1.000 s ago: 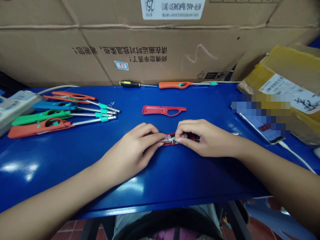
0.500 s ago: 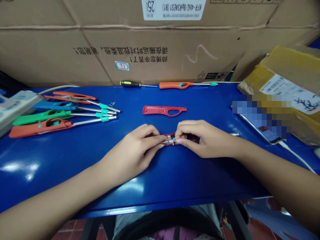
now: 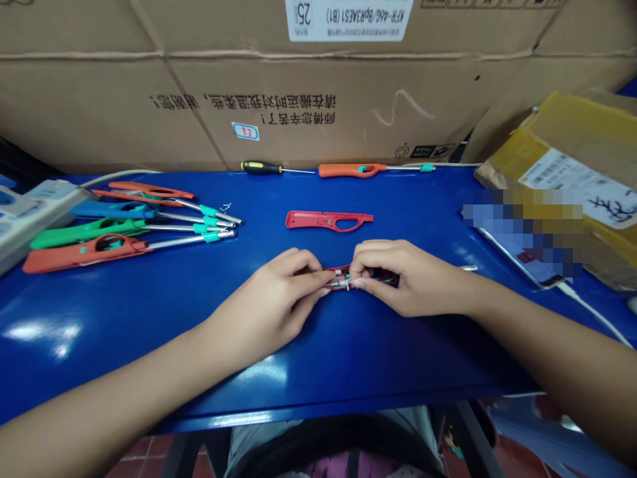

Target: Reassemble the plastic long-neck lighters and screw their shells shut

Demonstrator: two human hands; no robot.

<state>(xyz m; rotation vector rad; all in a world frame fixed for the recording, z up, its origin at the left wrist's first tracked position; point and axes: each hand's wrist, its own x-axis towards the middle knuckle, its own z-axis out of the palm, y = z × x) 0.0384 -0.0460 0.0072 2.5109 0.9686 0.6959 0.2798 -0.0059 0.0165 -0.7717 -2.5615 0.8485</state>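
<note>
An opened red lighter (image 3: 340, 285) lies on the blue table between my hands, its small inner parts exposed. My left hand (image 3: 293, 289) is closed on the left end of it, fingertips pinched at the clear inner piece. With thumb and forefinger together, my right hand (image 3: 393, 275) grips the lighter's middle, near a white and a green part. The metal tip (image 3: 469, 268) shows beyond my right wrist. Just behind my hands rests the separate red shell half (image 3: 323, 221), inner side up.
Several lighters (image 3: 89, 253) lie at the left beside a white power strip (image 3: 44, 216). A screwdriver (image 3: 262, 167) and an orange lighter (image 3: 348, 170) lie along the large cardboard box (image 3: 199, 119). At the right are a phone (image 3: 522, 245) and a taped box (image 3: 587, 153).
The clear inner piece between my fingertips has shifted slightly. Both hands keep nearly the same place and hold; the whole view has moved a little.
</note>
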